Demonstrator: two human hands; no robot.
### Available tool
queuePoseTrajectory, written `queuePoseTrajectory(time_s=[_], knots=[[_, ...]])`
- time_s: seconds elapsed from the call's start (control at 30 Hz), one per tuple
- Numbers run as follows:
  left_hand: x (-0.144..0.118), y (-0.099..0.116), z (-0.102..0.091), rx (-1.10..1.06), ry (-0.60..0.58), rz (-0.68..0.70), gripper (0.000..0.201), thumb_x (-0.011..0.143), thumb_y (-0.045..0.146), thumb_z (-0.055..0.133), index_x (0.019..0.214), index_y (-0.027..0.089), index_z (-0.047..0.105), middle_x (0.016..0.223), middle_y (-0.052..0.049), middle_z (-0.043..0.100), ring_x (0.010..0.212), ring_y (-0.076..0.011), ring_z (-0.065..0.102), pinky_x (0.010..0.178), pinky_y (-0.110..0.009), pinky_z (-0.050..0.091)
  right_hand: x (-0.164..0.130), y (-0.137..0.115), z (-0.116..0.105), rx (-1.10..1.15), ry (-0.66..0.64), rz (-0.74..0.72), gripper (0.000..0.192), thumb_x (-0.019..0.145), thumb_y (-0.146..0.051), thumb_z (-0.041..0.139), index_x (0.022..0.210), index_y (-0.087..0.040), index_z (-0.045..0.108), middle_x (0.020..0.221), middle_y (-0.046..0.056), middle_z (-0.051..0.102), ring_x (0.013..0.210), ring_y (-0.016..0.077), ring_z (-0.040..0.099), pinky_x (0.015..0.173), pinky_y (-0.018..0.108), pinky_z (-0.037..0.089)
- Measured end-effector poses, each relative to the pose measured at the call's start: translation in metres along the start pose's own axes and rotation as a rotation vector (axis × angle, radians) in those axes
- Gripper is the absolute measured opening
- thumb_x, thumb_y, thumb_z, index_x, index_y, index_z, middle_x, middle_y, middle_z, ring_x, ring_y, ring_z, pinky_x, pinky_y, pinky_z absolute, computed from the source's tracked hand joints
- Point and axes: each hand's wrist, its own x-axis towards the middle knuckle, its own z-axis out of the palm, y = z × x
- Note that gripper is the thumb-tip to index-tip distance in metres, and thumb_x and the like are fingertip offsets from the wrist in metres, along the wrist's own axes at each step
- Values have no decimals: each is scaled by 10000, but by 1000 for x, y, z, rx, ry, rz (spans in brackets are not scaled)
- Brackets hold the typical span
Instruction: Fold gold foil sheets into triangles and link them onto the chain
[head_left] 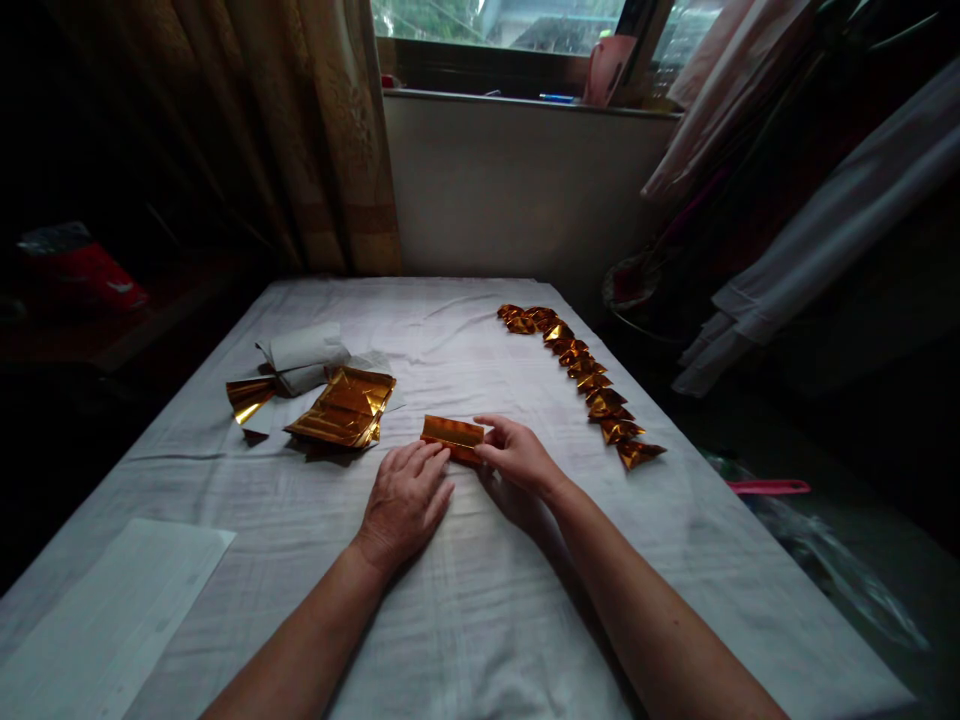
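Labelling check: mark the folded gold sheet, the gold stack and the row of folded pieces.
Gold sheet (450, 434), head view, middle of its top face.
Gold stack (343, 406), head view, centre of top sheet.
Row of folded pieces (592, 381), head view, a piece mid-row.

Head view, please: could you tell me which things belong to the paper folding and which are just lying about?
In use: gold paper strip under both hands, left and right; stack of gold sheets; row of folded gold pieces.
Lying about: white roll; white sheet; pink cup on the sill.
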Motion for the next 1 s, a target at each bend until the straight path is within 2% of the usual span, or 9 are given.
queuePoseTrajectory(time_s=[0.13, 0.3, 0.4, 0.57, 0.63, 0.73, 0.8, 0.87, 1.0], knots=[[-1, 5, 1, -34, 50, -34, 419, 962, 349, 500, 1337, 166, 543, 1281, -128, 652, 1181, -276, 578, 1007, -453, 439, -7, -4, 19, 363, 18, 59, 469, 713, -249, 659, 1174, -176, 617, 641, -73, 619, 570, 111, 598, 573, 234, 497], [-4, 4, 9, -107, 105, -104, 431, 960, 395, 504, 1340, 194, 538, 1265, -123, 668, 1160, -270, 612, 973, -447, 479, -17, -12, 31, 622, -116, 39, 509, 703, -236, 641, 1209, -199, 587, 948, 32, 750, 889, 178, 711, 808, 335, 573], [-3, 0, 12, -194, 147, -188, 392, 931, 382, 546, 1279, 211, 601, 1165, -103, 718, 1068, -256, 665, 926, -412, 521, -20, -15, 36, 575, -160, 19, 543, 705, -174, 576, 1246, -223, 585, 1072, 55, 748, 981, 191, 706, 847, 359, 578], [2, -7, 10, -435, 131, -454, 288, 884, 329, 574, 1121, 224, 700, 968, -45, 775, 829, -200, 723, 752, -301, 566, -20, -14, 45, 489, -172, -82, 572, 727, -130, 522, 1285, -247, 564, 1133, 52, 738, 1077, 197, 687, 921, 376, 559], [4, -9, 9, -510, 139, -528, 267, 873, 313, 562, 1069, 218, 718, 967, -35, 781, 827, -198, 729, 727, -283, 565, -19, -12, 45, 396, -127, -113, 572, 747, -137, 524, 1309, -236, 548, 1093, 54, 743, 1051, 191, 693, 910, 358, 560], [6, -11, 5, -502, 178, -580, 245, 862, 305, 558, 1006, 215, 733, 896, -21, 787, 780, -201, 732, 682, -272, 558, -17, -9, 38, 194, 74, -105, 589, 761, -189, 571, 1347, -211, 513, 1043, 59, 725, 898, 181, 705, 826, 340, 575], [6, -12, 1, -440, 193, -546, 228, 867, 294, 551, 980, 229, 739, 862, -14, 784, 759, -199, 728, 668, -272, 551, -16, -7, 30, 68, 230, -85, 655, 742, -228, 631, 1379, -205, 483, 1101, 77, 685, 758, 156, 679, 777, 342, 577], [6, -11, -4, -361, 219, -446, 228, 879, 264, 538, 983, 247, 741, 895, -17, 783, 797, -201, 726, 711, -285, 553, -15, -6, 22, -12, 289, -110, 727, 715, -217, 661, 1412, -227, 456, 1234, 100, 618, 692, 124, 649, 767, 338, 576], [4, -10, -11, -220, 265, -247, 248, 917, 236, 518, 1041, 254, 732, 941, -32, 777, 830, -202, 719, 742, -297, 555, -15, -9, 12, -99, 182, -278, 570, 693, -113, 601, 1249, -235, 625, 1300, 93, 592, 918, 170, 668, 771, 292, 571]])
